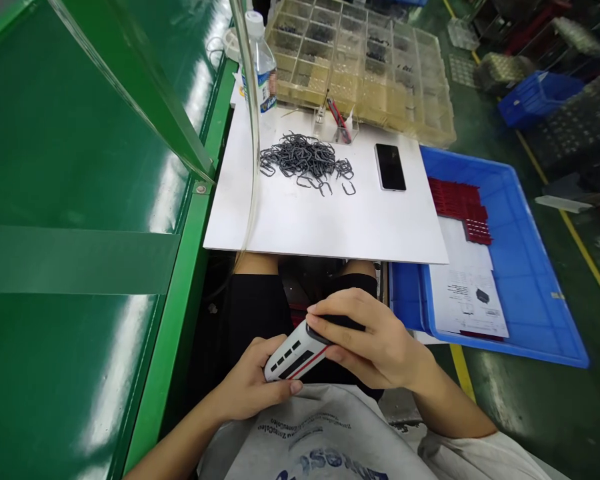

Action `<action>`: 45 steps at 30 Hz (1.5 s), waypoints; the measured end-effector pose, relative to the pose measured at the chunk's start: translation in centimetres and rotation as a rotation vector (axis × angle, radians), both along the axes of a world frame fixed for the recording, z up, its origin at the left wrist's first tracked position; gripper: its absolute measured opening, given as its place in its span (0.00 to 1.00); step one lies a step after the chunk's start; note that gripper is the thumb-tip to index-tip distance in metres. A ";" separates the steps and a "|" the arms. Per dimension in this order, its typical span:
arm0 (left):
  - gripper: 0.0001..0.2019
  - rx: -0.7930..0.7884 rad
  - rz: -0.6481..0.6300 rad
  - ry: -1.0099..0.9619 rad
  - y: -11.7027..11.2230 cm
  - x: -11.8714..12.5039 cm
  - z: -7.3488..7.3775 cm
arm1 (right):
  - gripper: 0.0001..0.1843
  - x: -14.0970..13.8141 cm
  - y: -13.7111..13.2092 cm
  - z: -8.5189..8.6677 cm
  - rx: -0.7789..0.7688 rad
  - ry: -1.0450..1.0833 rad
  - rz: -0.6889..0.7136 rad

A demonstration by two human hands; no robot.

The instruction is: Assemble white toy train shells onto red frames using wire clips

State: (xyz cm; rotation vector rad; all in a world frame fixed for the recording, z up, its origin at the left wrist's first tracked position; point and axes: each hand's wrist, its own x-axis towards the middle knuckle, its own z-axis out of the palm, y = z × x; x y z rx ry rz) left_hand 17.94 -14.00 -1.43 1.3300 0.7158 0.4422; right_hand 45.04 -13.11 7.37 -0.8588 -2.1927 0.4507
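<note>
Over my lap I hold a small white toy train body [294, 356] with black windows and a red stripe. My left hand [253, 383] is closed round its lower end from beneath. My right hand [375, 337] is wrapped over its dark upper end, fingers curled. On the white board [325, 220] ahead lies a heap of several dark grey wire clips [305, 160], with a black phone [390, 167] flat to the right of it.
A green conveyor frame [190, 267] runs along the left. A water bottle [260, 63] and a clear compartment box [365, 63] stand at the board's far edge. A blue crate [530, 267] on the right holds red parts [460, 207] and a printed sheet [473, 293].
</note>
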 end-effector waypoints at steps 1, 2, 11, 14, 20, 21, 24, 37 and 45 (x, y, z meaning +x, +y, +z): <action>0.17 -0.003 -0.016 0.000 0.0 0.0 0.0 | 0.20 -0.1 -0.2 -0.1 -0.051 0.067 -0.007; 0.17 -0.010 -0.030 -0.003 0.0 -0.1 0.0 | 0.20 -0.1 -0.5 -0.1 -0.106 0.121 -0.017; 0.16 -0.051 -0.038 -0.033 -0.2 -0.1 0.2 | 0.19 -0.6 -1.6 0.1 -0.364 0.292 -0.054; 0.15 -0.071 -0.044 -0.044 -0.1 -0.1 0.3 | 0.21 -0.7 -1.9 0.3 -0.314 0.206 -0.071; 0.16 -0.076 0.019 -0.037 -0.5 0.1 0.5 | 0.28 -1.0 -2.2 0.6 -0.064 -0.081 -0.153; 0.15 -0.082 0.015 -0.036 -0.6 0.1 0.4 | 0.25 -1.1 -2.2 0.6 -0.041 -0.106 -0.173; 0.14 -0.100 -0.009 -0.057 -0.7 0.4 0.4 | 0.20 -1.1 -1.9 0.9 0.016 -0.160 -0.202; 0.15 -0.110 -0.170 -0.112 -0.6 1.0 0.6 | 0.26 0.6 -3.1 -0.1 0.081 -0.032 -0.067; 0.15 -0.128 -0.221 -0.108 -1.0 1.2 0.7 | 0.21 0.8 -4.7 -0.2 0.055 -0.015 -0.131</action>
